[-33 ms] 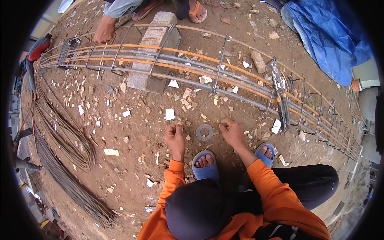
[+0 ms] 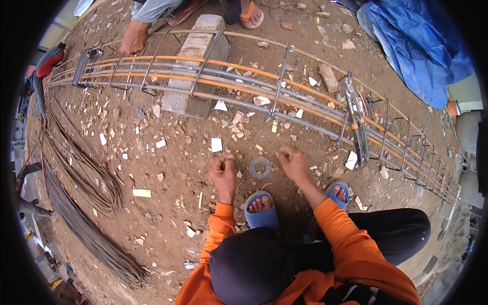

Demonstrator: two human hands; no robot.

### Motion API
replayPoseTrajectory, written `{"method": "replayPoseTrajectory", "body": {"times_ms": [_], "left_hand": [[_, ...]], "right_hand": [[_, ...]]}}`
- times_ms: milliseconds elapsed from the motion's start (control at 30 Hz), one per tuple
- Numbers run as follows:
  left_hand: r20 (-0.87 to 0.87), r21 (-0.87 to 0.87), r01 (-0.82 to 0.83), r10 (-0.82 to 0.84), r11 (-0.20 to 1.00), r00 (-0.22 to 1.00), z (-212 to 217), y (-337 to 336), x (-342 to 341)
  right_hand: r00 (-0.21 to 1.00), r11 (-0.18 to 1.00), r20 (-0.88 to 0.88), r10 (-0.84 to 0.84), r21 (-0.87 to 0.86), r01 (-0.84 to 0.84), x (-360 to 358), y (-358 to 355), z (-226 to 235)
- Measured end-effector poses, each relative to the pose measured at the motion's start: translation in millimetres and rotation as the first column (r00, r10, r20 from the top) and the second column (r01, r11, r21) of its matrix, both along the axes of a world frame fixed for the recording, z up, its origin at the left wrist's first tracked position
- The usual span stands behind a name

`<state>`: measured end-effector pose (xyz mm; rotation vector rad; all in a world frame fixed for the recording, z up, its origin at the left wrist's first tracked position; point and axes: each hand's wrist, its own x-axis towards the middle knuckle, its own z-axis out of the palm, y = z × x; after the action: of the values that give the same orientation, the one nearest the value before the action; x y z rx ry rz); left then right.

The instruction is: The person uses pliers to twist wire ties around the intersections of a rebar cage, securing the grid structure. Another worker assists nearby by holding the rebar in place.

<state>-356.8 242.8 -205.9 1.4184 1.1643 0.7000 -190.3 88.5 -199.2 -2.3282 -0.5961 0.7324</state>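
Presently the person is squatting on bare brown earth (image 2: 168, 168) littered with pale stone chips, both orange-sleeved arms reaching forward. Left hand (image 2: 222, 172) is curling into a loose fist, thumb on top; whether anything thin is pinched inside it, I cannot tell. Right hand (image 2: 294, 163) is likewise closing, fingertips bunched as if nipping something small; content not resolvable.

Between the two hands, a small grey coil of thin binding wire (image 2: 260, 167) is lying flat on the ground, just beside both and touching neither as far as can be seen.

Beyond it, a long cage of rusty orange and grey steel reinforcing bars (image 2: 239, 81) is resting across a grey concrete block (image 2: 195, 56). Red-handled pincers (image 2: 356, 119) are lying on the cage to the right. Another person's hand (image 2: 134, 38) is gripping the cage at far left.

Judgement: drawing wire off cleanly calls for pinning the coil with one hand while the other is pulling a single strand outward, low and straight, so the loops are not tangling or springing apart.
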Motion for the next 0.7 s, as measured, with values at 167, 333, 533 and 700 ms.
{"method": "replayPoseTrajectory", "body": {"times_ms": [167,333,533,700], "left_hand": [[-0.366,0.199,0.329,-0.241,0.923,0.899,-5.8,-4.7,23.5],[-0.432,0.284,0.415,-0.271,0.864,0.860,0.5,0.7,49.0],[-0.402,0.137,0.366,-0.286,0.921,0.870,9.8,1.7,57.7],[-0.034,-0.131,0.120,-0.126,0.984,0.991,0.7,-5.2,51.2]], "right_hand": [[0.933,0.963,0.266,0.244,0.049,-0.265,21.5,63.1,-7.6],[0.725,0.836,0.447,0.524,-0.105,-0.539,40.0,84.0,-18.2],[0.548,0.701,0.484,0.682,-0.219,-0.679,51.4,85.0,-16.0],[0.837,0.841,0.197,0.510,0.088,-0.533,8.2,74.1,23.1]]}}
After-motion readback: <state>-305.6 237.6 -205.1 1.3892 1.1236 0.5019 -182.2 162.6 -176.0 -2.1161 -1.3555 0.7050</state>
